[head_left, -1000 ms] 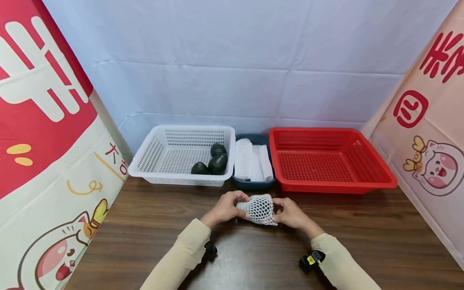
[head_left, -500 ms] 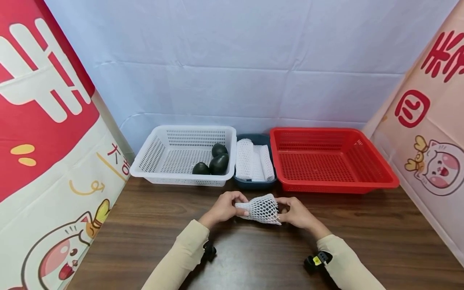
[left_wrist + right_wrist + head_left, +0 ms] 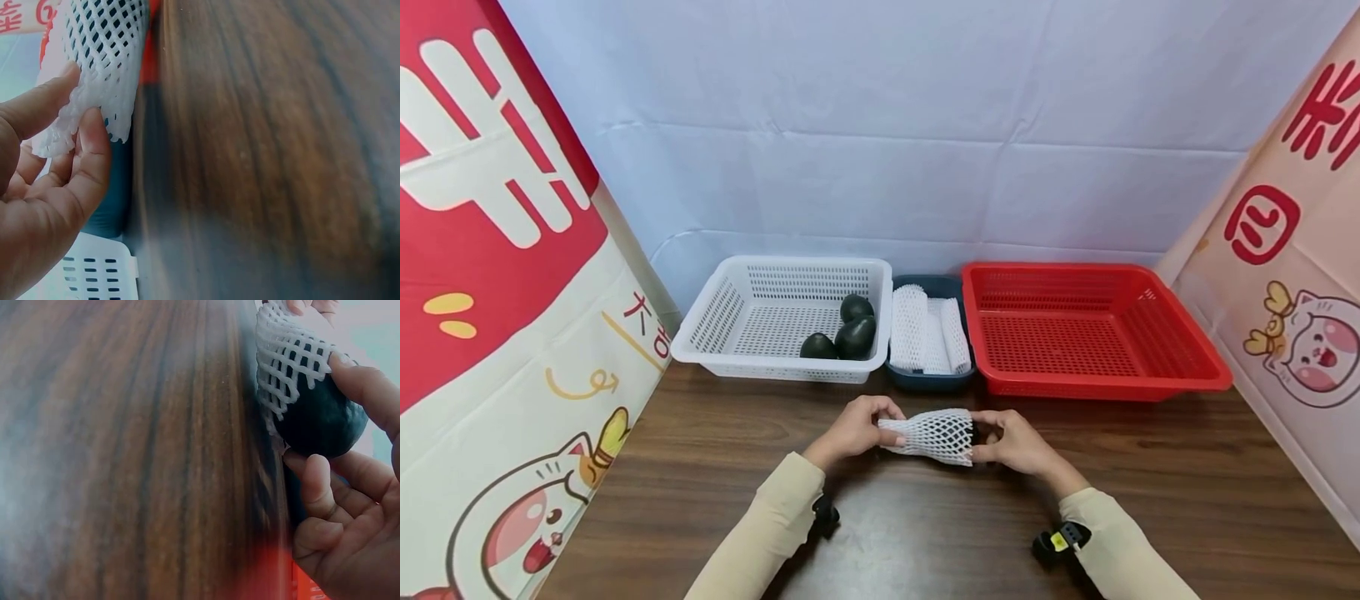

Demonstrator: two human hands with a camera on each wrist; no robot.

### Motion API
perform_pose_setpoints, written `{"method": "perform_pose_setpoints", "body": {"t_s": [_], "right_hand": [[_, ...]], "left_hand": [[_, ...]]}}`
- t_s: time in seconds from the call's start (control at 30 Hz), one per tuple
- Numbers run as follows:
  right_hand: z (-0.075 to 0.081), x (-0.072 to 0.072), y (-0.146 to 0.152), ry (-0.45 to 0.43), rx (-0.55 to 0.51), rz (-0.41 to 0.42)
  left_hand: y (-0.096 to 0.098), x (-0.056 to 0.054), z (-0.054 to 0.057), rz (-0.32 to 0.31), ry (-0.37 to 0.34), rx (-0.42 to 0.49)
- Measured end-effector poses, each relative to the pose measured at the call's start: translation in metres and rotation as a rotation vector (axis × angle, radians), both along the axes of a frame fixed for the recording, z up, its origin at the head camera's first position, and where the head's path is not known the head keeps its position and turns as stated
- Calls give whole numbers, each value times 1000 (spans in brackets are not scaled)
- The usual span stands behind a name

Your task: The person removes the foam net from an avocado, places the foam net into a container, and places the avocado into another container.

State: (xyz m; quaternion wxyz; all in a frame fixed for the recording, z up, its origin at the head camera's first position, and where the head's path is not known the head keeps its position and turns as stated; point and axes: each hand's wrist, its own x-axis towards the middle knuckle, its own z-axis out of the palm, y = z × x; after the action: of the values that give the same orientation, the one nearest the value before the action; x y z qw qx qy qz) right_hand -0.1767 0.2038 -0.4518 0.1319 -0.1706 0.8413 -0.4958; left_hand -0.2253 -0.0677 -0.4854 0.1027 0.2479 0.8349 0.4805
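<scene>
A white foam fruit net is stretched between the two hands, low over the table's middle. My left hand pinches its narrow, gathered end between thumb and fingers; the left wrist view shows the net's crumpled edge there. My right hand grips a dark green avocado at the net's wide end. In the right wrist view the net covers part of the avocado, while its rounded end sticks out bare between thumb and fingers. Most of the avocado is hidden by the mesh in the head view.
Behind the hands stand a white basket with 3 avocados, a dark blue bin holding several foam nets, and a red basket. All sit on a brown wooden table before a pale cloth wall.
My left hand has drawn left with the net's gathered end, and the right hand has shifted right. The net looks longer and narrower on the left than before.
</scene>
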Motion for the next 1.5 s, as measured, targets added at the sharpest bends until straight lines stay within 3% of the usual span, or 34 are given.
{"method": "perform_pose_setpoints", "body": {"t_s": [0.23,0.47,0.83,1.03,1.27,1.5], "right_hand": [[-32,-14,12,38,21,-5],[-37,-14,15,30,34,-5],[-35,-16,14,16,8,21],[-31,-18,12,-9,6,27],[-27,-17,12,-23,-15,30],[-25,-18,9,-2,32,26]], "left_hand": [[-2,-1,-3,-6,-2,3],[-3,-1,-5,-7,-4,5],[0,0,-3,-16,3,-19],[12,-1,4,-52,58,-10],[27,-2,9,-119,105,-62],[36,0,11,-123,117,-92]]}}
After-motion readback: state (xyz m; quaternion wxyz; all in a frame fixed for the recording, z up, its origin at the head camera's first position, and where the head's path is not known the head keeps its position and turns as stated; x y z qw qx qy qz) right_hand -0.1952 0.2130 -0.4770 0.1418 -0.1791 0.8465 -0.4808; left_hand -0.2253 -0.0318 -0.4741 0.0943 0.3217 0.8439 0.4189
